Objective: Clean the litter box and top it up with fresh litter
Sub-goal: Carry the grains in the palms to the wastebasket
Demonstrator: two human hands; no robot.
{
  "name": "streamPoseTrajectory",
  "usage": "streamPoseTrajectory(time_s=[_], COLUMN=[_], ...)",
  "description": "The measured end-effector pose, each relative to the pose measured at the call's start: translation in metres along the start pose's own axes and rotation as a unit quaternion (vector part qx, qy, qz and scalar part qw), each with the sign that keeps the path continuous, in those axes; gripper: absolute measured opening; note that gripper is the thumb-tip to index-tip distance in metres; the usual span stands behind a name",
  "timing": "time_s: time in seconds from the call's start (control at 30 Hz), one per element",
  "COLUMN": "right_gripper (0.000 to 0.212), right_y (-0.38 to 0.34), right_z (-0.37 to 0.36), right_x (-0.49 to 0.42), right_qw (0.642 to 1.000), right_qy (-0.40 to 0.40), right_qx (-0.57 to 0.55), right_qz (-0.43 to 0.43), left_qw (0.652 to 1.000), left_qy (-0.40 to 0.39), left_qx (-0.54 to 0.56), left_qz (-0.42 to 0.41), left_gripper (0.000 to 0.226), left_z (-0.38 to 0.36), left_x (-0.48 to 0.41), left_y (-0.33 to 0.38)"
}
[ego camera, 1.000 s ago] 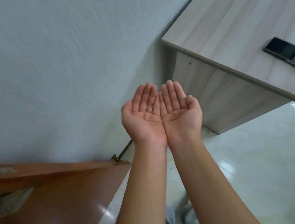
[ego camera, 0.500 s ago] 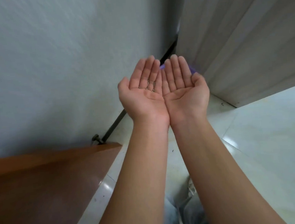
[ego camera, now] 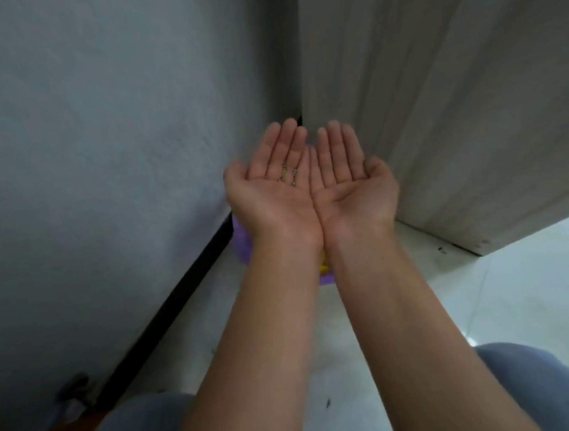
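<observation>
Cupping: left hand (ego camera: 274, 195) and right hand (ego camera: 351, 189), palms up, fingers straight, inner edges touching.
Grains: a few small dark grains (ego camera: 288, 174) lying on the left fingers.
Purple tub (ego camera: 242, 243): on the floor (ego camera: 522, 280) under the wrists, mostly hidden.

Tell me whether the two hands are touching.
Touching. The head view shows the left hand and right hand palm up, their little-finger edges pressed together from wrist to fingers, with no gap between the palms.
</observation>
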State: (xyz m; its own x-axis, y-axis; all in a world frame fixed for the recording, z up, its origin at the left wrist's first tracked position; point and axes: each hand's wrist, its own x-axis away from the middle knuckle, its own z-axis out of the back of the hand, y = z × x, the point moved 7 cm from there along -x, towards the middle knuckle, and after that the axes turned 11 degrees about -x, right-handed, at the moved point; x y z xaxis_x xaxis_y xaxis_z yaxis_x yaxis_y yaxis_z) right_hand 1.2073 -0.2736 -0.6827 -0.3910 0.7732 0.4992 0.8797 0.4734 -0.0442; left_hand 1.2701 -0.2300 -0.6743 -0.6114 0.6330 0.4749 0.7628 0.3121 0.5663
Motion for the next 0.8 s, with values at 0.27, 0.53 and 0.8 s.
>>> streamPoseTrajectory(time_s=[0.27, 0.53, 0.8], right_gripper=[0.046, 0.044, 0.046], right_y=[-0.005, -0.002, 0.01], right_z=[0.008, 0.039, 0.083], right_x=[-0.029, -0.042, -0.057], right_qw=[0.999, 0.999, 0.99], right_qy=[-0.032, 0.001, 0.058], right_qx=[0.011, 0.038, 0.119], right_qz=[0.02, 0.039, 0.044], left_qw=[0.999, 0.999, 0.995], left_qy=[-0.03, -0.019, 0.025], left_qx=[0.028, -0.01, -0.075], left_qz=[0.007, 0.024, 0.056], left_gripper=[0.052, 0.048, 0.053], left_z=[0.002, 0.027, 0.067], left_x=[-0.03, -0.049, -0.064], left_y=[-0.015, -0.035, -0.055])
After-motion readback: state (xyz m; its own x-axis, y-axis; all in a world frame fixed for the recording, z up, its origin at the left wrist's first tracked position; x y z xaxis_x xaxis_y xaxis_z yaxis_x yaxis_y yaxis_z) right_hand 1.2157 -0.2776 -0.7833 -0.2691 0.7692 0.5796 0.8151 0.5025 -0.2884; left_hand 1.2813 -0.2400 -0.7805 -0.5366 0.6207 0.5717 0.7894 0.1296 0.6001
